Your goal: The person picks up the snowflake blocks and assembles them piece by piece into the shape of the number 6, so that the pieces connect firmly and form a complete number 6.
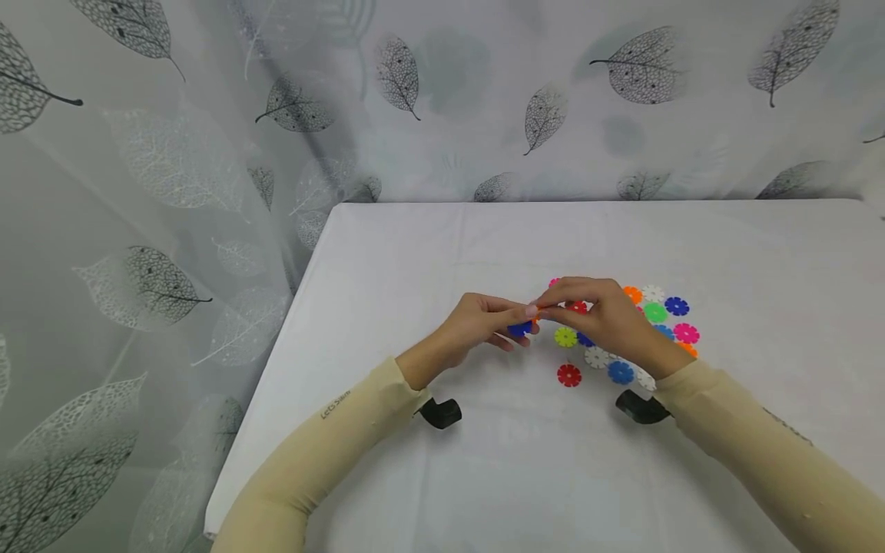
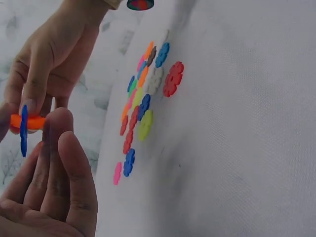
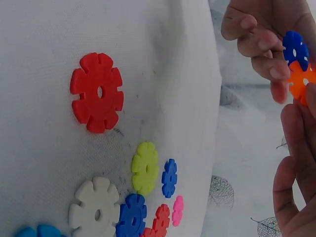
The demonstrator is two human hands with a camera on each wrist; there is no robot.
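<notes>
Two flower-shaped slotted plastic discs, one blue and one orange, are joined edge to edge. They stand crosswise to each other, as the left wrist view shows. My left hand pinches the blue disc between thumb and fingers above the table. From the other side, my right hand grips the orange disc with thumb and fingertips. Fingers partly cover both discs. Below and around the right hand lie loose discs, among them a red disc, a yellow-green disc and a white disc.
Several more discs, such as a pink disc and a green disc, lie flat on the white-covered table. A leaf-patterned curtain hangs behind and to the left. Black wrist devices jut out under both sleeves.
</notes>
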